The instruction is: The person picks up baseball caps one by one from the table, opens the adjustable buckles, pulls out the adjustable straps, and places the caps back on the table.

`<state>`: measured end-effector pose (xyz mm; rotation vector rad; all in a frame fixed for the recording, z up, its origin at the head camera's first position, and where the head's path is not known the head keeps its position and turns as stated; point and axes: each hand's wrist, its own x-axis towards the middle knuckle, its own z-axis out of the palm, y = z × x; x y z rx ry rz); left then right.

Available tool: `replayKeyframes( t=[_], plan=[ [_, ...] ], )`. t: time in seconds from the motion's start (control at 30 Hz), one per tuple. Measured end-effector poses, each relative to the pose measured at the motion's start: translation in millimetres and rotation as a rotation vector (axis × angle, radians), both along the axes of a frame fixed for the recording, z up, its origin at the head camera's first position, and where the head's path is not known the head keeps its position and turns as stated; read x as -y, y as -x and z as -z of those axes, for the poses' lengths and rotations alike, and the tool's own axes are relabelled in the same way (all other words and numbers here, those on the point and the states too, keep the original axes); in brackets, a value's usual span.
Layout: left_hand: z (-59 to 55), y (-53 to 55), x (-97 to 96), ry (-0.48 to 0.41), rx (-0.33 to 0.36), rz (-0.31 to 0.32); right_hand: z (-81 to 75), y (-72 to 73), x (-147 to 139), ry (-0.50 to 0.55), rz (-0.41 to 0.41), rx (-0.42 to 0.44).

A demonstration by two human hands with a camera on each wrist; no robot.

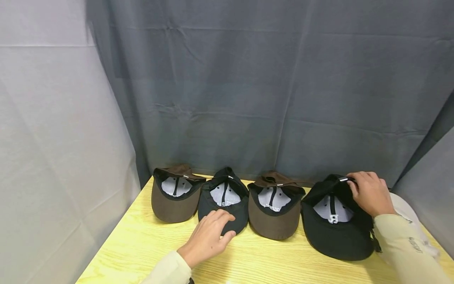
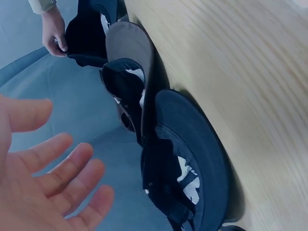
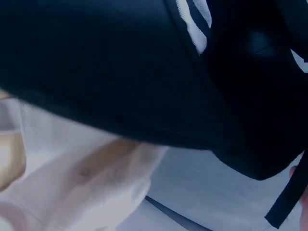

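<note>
At the right of the counter sits a large black cap, its back edge clamped in the grip of the right hand. Beside it is a white item; leftward are a brown cap, small black cap and second brown cap. The left hand, grip apart, is near the small black cap.

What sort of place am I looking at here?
Probably a makeshift screened booth, perhaps for filming: grey cloth hangs behind, pale cloth hangs at both sides, and a wood-grain table holds a row of caps.
</note>
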<state>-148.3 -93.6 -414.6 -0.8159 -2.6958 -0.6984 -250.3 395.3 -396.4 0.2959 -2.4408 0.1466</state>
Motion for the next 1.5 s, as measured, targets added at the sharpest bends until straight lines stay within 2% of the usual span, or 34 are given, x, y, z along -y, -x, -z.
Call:
replayKeyframes(
  t=[0.27, 0.53, 0.83, 1.0, 1.13, 1.33, 1.5],
  plan=[
    [-6.0, -1.2, -2.2, -0.017, 0.004, 0.009, -35.3, -20.7, -2, 0.079, 0.031, 0.017],
    [-10.1, 1.8, -1.2, -0.024, -0.017, 0.016, -69.8, -34.5, 21, 0.117, -0.022, -0.076],
    [-20.9, 8.0, -1.7, -0.083, -0.110, 0.017, -102.8, -46.4, 60, 0.143, -0.083, -0.208],
    [-30.7, 10.3, -7.0, -0.117, -0.118, 0.027, -110.0, -54.0, 87, 0.140, -0.145, -0.244],
    [-43.7, 13.4, -13.2, -0.155, -0.170, 0.038, -110.7, -56.7, 114, 0.089, -0.220, -0.259],
    [-69.0, 26.5, -24.3, -0.175, -0.237, 0.050, -101.3, -55.1, 151, 0.056, -0.318, -0.244],
    [-87.1, 38.6, -34.1, -0.207, -0.232, 0.022, -89.2, -53.8, 176, 0.064, -0.397, -0.234]
  ],
)
